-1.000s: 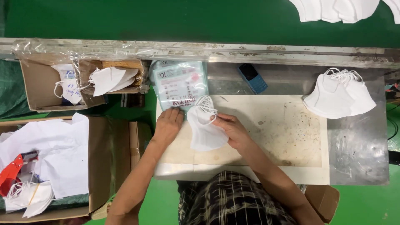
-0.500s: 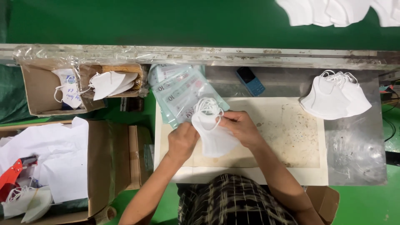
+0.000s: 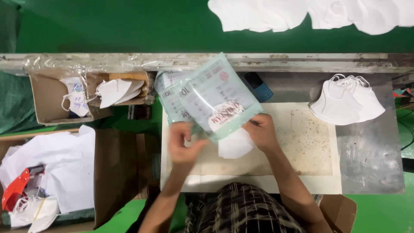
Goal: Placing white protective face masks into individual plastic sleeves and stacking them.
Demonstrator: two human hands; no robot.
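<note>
So, both hands are working a white mask (image 3: 235,146) into a clear pouch (image 3: 217,100), mid-frame over the desk (image 3: 302,142).

Left hand (image 3: 183,144) is pinching the pouch's lower edge, fingers closed on it. Right hand (image 3: 261,131) is gripping pouch and mask together. More masks (image 3: 347,100) are sitting at upper right, with a cardboard box (image 3: 47,97) at upper left.

Pretty bright, even overhead light, with only soft shadows under the arms. The left hand (image 3: 183,144) is motion-blurred, the right hand (image 3: 261,131) sharper. Slight glare on the plastic pouch (image 3: 215,97) and the metal bench (image 3: 371,146). Far-left corner looks dimmer.
</note>
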